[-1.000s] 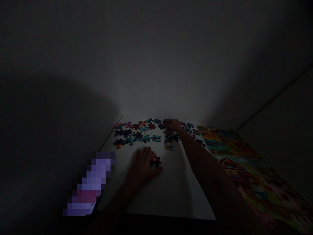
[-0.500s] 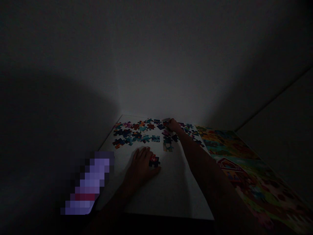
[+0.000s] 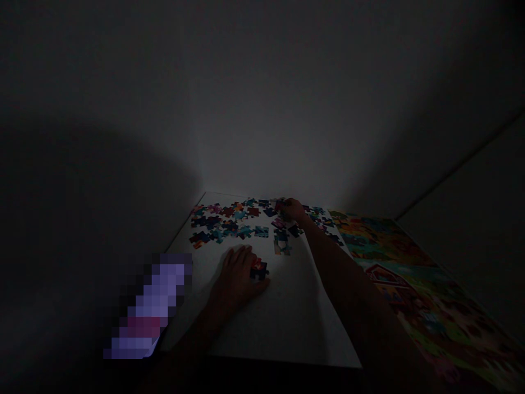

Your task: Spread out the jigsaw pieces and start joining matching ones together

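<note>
My left hand (image 3: 239, 273) lies on the white tabletop (image 3: 262, 334) with its fingers stretched out. A dark puzzle piece with a red patch (image 3: 258, 270) sits between its thumb and forefinger. At the far edge of the table, my right hand (image 3: 292, 209) has its fingers closed on a dark reddish puzzle piece (image 3: 280, 206), partly hidden by the fingers. Just in front of that hand lie a pinkish piece (image 3: 279, 223) and a pale teal piece (image 3: 282, 248). Several loose pieces (image 3: 229, 227) are spread over the far left of the table.
A bright farm picture (image 3: 410, 290) lies along the right side, partly behind my right forearm. More puzzle pieces (image 3: 328, 221) lie beyond that forearm. A blurred, glowing purple object (image 3: 159, 295) is at the left edge. Walls (image 3: 266, 137) close in the far side; the light is dim.
My right hand has shifted slightly to the right at the far edge, uncovering more of the reddish piece at its fingertips. My left hand and the piece beside it have stayed put.
</note>
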The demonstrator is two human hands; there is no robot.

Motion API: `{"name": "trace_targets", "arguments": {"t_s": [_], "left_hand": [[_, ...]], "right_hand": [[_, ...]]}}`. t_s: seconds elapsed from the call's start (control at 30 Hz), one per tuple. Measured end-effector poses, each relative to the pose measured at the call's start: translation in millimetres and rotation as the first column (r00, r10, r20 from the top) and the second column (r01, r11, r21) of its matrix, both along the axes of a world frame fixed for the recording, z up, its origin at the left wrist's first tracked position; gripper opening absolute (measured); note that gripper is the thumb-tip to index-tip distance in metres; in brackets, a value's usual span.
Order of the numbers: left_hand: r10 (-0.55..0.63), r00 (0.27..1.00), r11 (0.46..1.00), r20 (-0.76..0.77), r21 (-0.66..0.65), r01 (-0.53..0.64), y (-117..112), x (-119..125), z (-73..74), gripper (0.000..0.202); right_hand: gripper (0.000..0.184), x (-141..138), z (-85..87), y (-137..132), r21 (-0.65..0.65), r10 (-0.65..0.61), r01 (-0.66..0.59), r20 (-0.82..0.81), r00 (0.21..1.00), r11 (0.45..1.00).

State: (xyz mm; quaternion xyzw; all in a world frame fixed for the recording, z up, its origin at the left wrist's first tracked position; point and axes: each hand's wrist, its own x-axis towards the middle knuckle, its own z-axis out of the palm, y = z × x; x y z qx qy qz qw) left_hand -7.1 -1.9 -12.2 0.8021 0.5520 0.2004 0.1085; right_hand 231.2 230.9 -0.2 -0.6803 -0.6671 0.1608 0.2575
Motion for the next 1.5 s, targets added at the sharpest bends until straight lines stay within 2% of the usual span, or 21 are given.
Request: {"name": "trace_targets", "arguments": {"t_s": [0.13,0.27,0.4,0.57,0.7,0.83,1.03,1.3,1.5], "left_hand": [[0.002,1.0,1.0,0.005,0.001,-0.002,0,0,2.0,0.049],[-0.002,1.0,1.0,0.017,0.008,0.002,0,1,4.7,0.048],[-0.001,1.0,1.0,0.028,0.008,0.001,-2,2,7.1,0.052],[0.019,0.999,0.999,0.045,0.047,-0.021,-3,3,6.0,0.052],[0.066,0.998,0.994,0.018,0.089,-0.067,-5,4,5.5,0.051],[0.082,0.996,0.994,-0.019,0.069,-0.08,-5,5,8.2,0.05],[0.071,0.996,0.995,-0.048,0.067,-0.067,-5,5,9.2,0.051],[0.074,0.996,0.997,-0.058,0.026,-0.073,-5,6,13.4,0.054],[0.062,0.997,0.997,-0.047,0.038,-0.06,-5,6,14.0,0.051]], "right_hand": [[0.024,6,7.4,-13,0.076,0.023,-0.014,-0.118,0.993,0.997],[0.027,13,12.6,-38,0.149,0.08,-0.045,-0.232,0.969,0.988],[0.032,12,13.8,-77,0.215,0.224,-0.139,-0.45,0.864,0.967],[0.046,-6,12.6,-132,0.128,0.294,-0.276,-0.625,0.723,0.952],[0.05,-22,9.5,-156,0.06,0.29,-0.344,-0.682,0.672,0.937],[0.045,-32,7.8,-164,0.015,0.294,-0.41,-0.722,0.626,0.912],[0.045,-36,4.1,-166,0.017,0.325,-0.446,-0.71,0.625,0.895],[0.041,-39,-4.6,-165,0.064,0.374,-0.421,-0.591,0.714,0.905],[0.041,-40,-7.7,-164,0.079,0.406,-0.445,-0.572,0.713,0.892]]}}
